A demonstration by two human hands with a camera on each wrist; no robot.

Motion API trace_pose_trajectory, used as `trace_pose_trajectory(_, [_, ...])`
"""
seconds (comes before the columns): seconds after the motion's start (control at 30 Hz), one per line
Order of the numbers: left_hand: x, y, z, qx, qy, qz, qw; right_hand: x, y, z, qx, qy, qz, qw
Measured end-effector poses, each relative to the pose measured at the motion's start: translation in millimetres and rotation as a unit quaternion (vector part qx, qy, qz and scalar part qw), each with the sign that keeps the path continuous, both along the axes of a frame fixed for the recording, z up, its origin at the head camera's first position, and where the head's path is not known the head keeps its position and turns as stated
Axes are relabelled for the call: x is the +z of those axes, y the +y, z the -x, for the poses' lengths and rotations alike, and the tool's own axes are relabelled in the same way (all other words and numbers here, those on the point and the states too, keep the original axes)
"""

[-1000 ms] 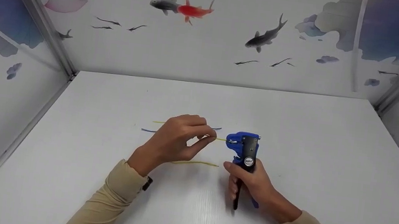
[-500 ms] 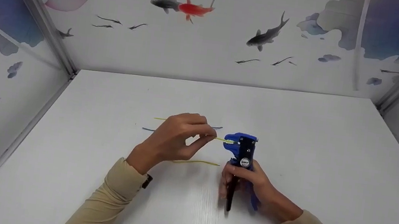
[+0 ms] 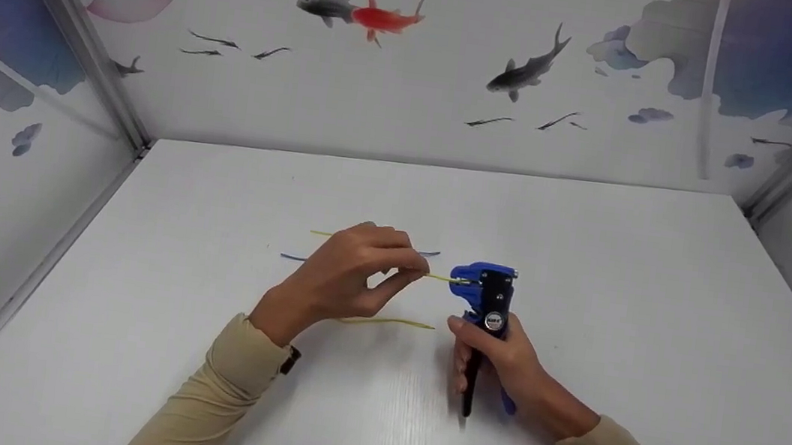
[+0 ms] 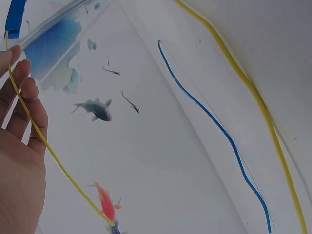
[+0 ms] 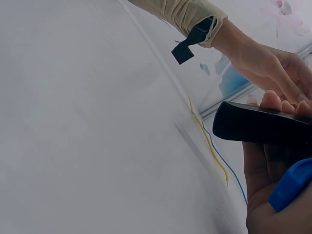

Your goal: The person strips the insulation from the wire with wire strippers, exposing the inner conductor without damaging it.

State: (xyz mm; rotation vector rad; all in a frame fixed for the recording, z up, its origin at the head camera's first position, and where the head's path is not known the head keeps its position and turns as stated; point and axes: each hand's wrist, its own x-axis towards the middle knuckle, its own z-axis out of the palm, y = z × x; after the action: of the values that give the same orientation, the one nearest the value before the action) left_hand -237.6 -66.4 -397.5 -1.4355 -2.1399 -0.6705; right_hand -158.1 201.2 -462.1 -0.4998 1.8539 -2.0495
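My left hand [image 3: 351, 277] pinches a thin yellow wire [image 3: 439, 277] between thumb and forefinger. Its right end sits in the mouth of a blue and black wire stripper [image 3: 495, 291]. In the left wrist view, the wire's long tail [image 4: 68, 175] trails past the fingers. My right hand [image 3: 516, 354] grips the stripper upright by its handles, the thumb on the near side. The black handle [image 5: 258, 122] and part of the blue handle [image 5: 292, 185] show in the right wrist view. How far the wire reaches inside the jaws is hard to tell.
A blue wire [image 3: 293, 257] lies on the white table [image 3: 623, 281] behind the left hand, partly covered by it. Another yellow wire [image 3: 391, 322] lies nearer, under the left wrist. Printed panels [image 3: 410, 103] stand at the back and sides.
Half a second ago the stripper stood tilted and slightly left, with the right fingers closer round the handles; now it is back to the right. The held wire's tail has risen a little.
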Motion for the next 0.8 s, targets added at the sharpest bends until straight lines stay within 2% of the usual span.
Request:
trace_pose_trajectory(0.23, [-0.4, 0.2, 0.3, 0.012, 0.009, 0.010, 0.9998, -0.7, 0.4, 0.4, 0.009, 0.019, -0.012, 0.9997])
trace_pose_trajectory(0.47, [-0.3, 0.2, 0.5, 0.025, 0.015, 0.022, 0.9993, 1.3, 0.8, -0.6, 0.014, 0.005, -0.007, 0.9999])
trace_pose_trajectory(0.8, [-3.2, 0.6, 0.8, 0.021, 0.013, 0.019, 0.9995, 3.9, -3.0, -1.5, -0.010, -0.001, -0.010, 0.9999])
